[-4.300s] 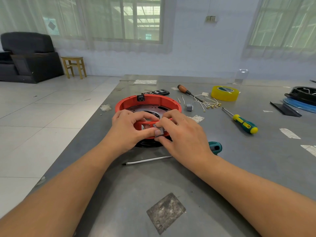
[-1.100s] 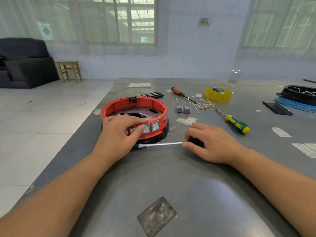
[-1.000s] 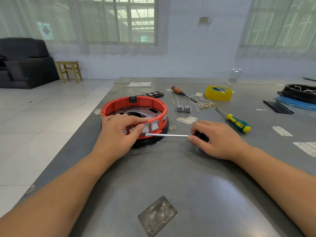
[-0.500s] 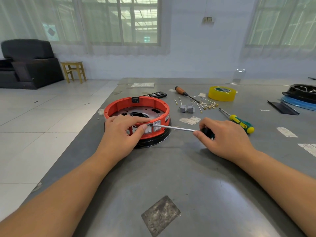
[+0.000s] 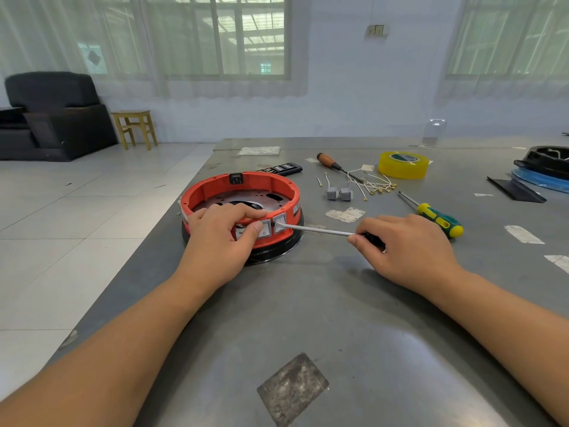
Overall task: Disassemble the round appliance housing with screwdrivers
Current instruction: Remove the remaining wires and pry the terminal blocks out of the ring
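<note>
Round orange plastic appliance housing on a black base (image 5: 215, 188), near the left edge of the grey metal table (image 5: 338, 318), open side up, perforated metal plate visible inside. Left hand (image 5: 217, 241) draped over the near rim of the housing: fingers curled over the top edge, thumb pressed flat against the outer wall just beside a pair of grey square rocker switches (image 5: 272, 227) set into that wall. Right hand (image 5: 409, 245) to the right of the housing, low over the table, fingers curled round the dark handle of a long-shafted steel screwdriver (image 5: 317, 230); handle almost wholly hidden in the grip. Shaft nearly level, running leftward, tip at the gap between the two switches; depth of entry not discernible.

Beyond the right hand, lying on the table: yellow-and-green-handled screwdriver (image 5: 437, 218). Farther back: wooden-handled screwdriver (image 5: 331, 163), two loose grey switch blocks (image 5: 338, 193) side by side, bundle of thin white wires with brass terminals (image 5: 374, 183), roll of yellow adhesive tape (image 5: 402, 164), black remote control (image 5: 281, 168) just behind the housing. At the far right edge: black round part on a blue disc (image 5: 545, 172), partly out of frame.
</note>
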